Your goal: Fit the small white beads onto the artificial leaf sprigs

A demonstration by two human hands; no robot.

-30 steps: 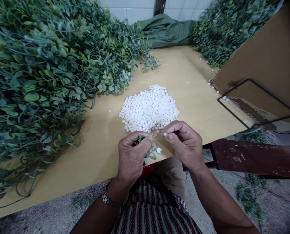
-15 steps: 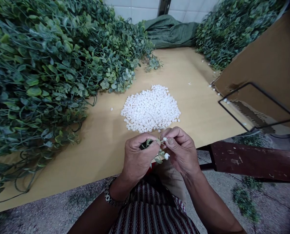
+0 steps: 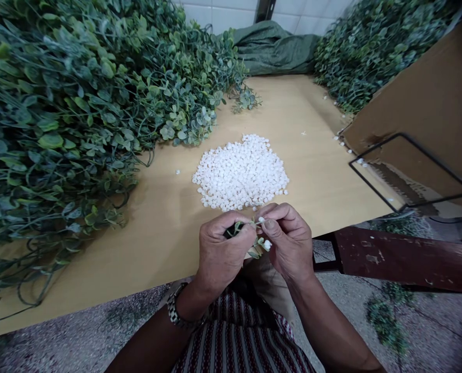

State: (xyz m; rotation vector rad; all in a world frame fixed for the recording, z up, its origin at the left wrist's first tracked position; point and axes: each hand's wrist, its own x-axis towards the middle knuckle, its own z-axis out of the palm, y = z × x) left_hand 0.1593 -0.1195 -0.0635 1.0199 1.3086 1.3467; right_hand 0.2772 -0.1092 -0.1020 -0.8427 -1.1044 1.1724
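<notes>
Close to the table's front edge, my left hand is closed on a green artificial sprig, thumb against forefinger, with some leaves poking out below. My right hand pinches a small white bud at the tip of one of the sprig's stems, so the two hands nearly touch. A second white flower sits on the sprig just beneath. Beyond the fingers lies a heap of small white buds on the tan table.
Artificial greenery is piled high on the left, with more greenery at the back right. A green cloth sack lies against the tiled wall. On the right stand a cardboard sheet, a black wire frame and a dark red bench.
Both hands hold almost the same pose around the sprig. The lower white flower has shifted slightly up and right, and the view has moved a little.
</notes>
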